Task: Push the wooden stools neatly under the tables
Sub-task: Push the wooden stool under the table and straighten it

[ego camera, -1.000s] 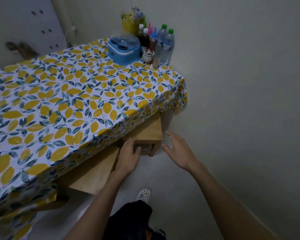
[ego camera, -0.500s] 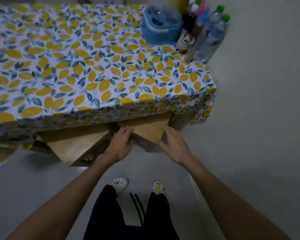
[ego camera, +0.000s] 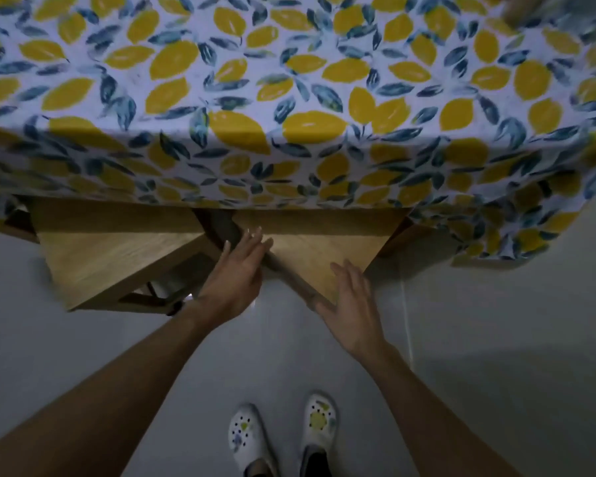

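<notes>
The upper half of the view is filled by the table (ego camera: 289, 187), which is covered with a lemon-print tablecloth (ego camera: 289, 80); its front edge hangs down across the middle of the frame. Compared with half a second earlier, the table is seen from much closer and more steeply from above, and the blue container and bottles at its far right corner are no longer in view apart from a blurred trace at the top right corner.

The grey floor (ego camera: 83, 339) is shown below the cloth, as before.

Two wooden stools are seen side by side at the table's front edge. The left stool (ego camera: 117, 256) is partly under the cloth, with its near corner and part of its frame protruding onto the floor. The right stool (ego camera: 324, 249) is also partly under the cloth, with one corner of its seat pointing toward the person. Both stools are turned at an angle to the table edge, much as they were earlier.

The left hand (ego camera: 236, 280) is laid with fingers extended and released against the left edge of the right stool's seat, in the gap between the two stools. The right hand (ego camera: 353, 304) is likewise open, with fingers straight, and is placed flat at the near right edge of the same seat. Nothing is grasped by either hand.

A pair of white clogs (ego camera: 283, 435) is seen at the bottom centre, well apart from the stools.
</notes>
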A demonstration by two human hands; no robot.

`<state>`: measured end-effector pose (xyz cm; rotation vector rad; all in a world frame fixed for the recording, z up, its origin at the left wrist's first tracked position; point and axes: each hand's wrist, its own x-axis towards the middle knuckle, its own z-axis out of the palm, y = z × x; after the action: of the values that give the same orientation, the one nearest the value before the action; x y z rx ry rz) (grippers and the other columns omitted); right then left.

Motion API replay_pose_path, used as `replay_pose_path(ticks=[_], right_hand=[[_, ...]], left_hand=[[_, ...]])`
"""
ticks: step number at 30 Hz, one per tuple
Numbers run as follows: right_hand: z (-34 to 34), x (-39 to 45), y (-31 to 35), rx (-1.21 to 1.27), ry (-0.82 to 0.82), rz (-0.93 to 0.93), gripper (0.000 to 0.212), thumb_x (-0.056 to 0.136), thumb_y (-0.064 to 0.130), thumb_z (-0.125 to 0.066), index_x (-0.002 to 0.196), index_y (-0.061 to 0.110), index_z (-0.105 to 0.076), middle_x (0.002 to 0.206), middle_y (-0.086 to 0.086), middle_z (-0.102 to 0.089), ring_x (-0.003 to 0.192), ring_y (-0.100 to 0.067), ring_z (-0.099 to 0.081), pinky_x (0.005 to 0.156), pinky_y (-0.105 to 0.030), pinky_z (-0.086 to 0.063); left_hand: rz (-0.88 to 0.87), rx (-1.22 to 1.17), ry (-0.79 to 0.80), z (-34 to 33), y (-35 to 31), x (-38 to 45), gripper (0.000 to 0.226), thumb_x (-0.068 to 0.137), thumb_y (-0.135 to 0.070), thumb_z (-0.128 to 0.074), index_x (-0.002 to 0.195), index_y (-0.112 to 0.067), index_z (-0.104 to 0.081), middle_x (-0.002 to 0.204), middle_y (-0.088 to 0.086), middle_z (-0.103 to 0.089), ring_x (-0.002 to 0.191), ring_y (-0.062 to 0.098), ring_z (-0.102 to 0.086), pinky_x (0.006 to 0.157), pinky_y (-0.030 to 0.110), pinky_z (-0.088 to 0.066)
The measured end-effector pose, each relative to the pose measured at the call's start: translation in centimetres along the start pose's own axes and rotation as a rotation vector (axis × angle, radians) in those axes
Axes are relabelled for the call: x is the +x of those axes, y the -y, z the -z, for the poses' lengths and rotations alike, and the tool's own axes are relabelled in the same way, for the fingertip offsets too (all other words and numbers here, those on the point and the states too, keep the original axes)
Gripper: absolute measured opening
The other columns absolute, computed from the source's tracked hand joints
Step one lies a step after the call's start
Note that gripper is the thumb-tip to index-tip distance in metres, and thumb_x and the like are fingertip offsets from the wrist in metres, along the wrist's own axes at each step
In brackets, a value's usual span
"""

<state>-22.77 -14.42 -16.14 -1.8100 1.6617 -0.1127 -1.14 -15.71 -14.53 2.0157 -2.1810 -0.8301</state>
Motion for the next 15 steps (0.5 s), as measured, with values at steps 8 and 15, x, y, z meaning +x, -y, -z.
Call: replay_pose_path(ticks=[8, 15], right_hand=[[-8.4, 6.8, -3.9, -0.277, -0.139, 0.176, 0.094, 0.079, 0.038, -0.069, 0.152, 0.016, -0.014, 0.161, -0.015, 0.002, 0.148, -0.033, 0.005, 0.119, -0.048, 0.002], [-11.2, 8.8, -5.2, -0.497, -0.231, 0.18, 0.105, 0.071, 0.027, -0.08, 0.153, 0.019, -0.014, 0.161, -0.013, -0.012, 0.148, -0.034, -0.008, 0.118, -0.052, -0.007]], left_hand=[[-0.036, 0.141, 0.089, -6.8, 5.2, 6.9, 0.068, 0.092, -0.011, -0.046, 0.15, -0.018, -0.01, 0.16, 0.009, -0.004, 0.148, 0.025, 0.001, 0.118, 0.045, -0.001], [-0.021, 0.246, -0.019, -9.5, 6.1, 8.4, 0.093, 0.084, -0.011, -0.056, 0.149, -0.025, 0.009, 0.159, 0.006, 0.017, 0.146, 0.03, 0.014, 0.117, 0.054, -0.001]])
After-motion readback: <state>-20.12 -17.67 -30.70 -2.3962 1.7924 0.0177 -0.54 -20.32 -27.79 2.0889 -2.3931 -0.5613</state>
